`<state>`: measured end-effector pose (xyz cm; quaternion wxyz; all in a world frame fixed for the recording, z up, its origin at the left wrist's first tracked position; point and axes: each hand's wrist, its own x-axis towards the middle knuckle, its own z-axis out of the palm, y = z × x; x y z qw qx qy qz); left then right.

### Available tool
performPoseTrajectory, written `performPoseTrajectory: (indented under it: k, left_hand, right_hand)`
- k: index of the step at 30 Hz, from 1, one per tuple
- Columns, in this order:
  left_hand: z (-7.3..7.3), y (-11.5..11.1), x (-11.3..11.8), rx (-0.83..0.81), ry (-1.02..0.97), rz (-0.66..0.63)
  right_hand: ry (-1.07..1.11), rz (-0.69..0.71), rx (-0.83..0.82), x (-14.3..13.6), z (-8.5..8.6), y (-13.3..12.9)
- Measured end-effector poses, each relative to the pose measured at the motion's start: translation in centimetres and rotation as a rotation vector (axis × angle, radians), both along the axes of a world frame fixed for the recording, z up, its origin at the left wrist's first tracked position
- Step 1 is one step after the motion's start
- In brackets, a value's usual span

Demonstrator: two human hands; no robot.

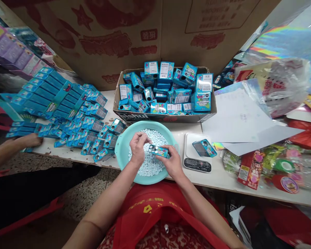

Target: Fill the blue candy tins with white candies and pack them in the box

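A turquoise plastic basin [122, 159] holds a heap of small pale blue candies [151, 168]. Over it, my right hand [173, 162] grips a small blue candy box [158, 151] by its right end, the box lying lengthwise with its printed side and a round hole facing up. My left hand [138, 148] is closed in a pinch just beside the box's left end. Whatever is between those fingertips is too small to make out. To the right, another blue candy box [204, 148] rests on a white digital scale [188, 145].
Behind the basin stands an open carton [164, 118] full of blue boxes, before a large cardboard box [171, 41]. Rows of blue boxes [88, 124] cover the left, where another person's hand [31, 140] reaches in. White papers [238, 117] and wrapped sweets [272, 169] lie right.
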<state>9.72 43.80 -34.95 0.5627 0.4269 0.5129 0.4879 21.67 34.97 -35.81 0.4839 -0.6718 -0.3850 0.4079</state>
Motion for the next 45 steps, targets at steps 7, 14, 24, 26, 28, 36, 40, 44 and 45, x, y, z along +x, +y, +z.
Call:
performPoseTrajectory:
  k: [7,14,24,26,28,36,40,44,45]
  left_hand:
    - [-6.6,-0.9,0.1,0.000,0.821,-0.426]
    - [-7.3,-3.8,-1.6,0.025,0.821,-0.655]
    - [0.5,-0.7,-1.4,-0.283,-0.247,0.007]
    - [1.1,-0.6,-0.7,-0.262,-0.307,0.064]
    - [1.4,-0.5,-0.4,-0.239,-0.326,0.110]
    - [1.8,-0.1,0.6,-0.262,-0.266,0.116]
    - [2.3,-0.2,0.8,-0.281,-0.288,0.072]
    - [1.5,0.7,-0.9,-0.267,-0.204,0.057]
    - [1.0,0.9,-1.5,-0.241,-0.108,0.032]
  right_hand:
    - [-0.056,-0.010,0.118,1.4,0.4,-0.9]
    - [-0.164,0.001,0.101,1.8,0.4,-0.3]
    - [-0.305,0.196,0.030,-0.8,-0.8,0.6]
    - [-0.337,0.237,0.049,-1.3,-0.3,0.7]
    - [-0.359,0.237,0.056,-1.6,0.4,0.7]
    - [-0.290,0.170,0.040,-1.3,0.6,0.8]
    - [-0.196,0.129,0.029,-1.1,0.0,0.7]
    - [-0.089,0.086,0.018,-0.5,-0.2,0.2]
    - [-0.069,0.070,0.019,-0.4,-0.2,0.1]
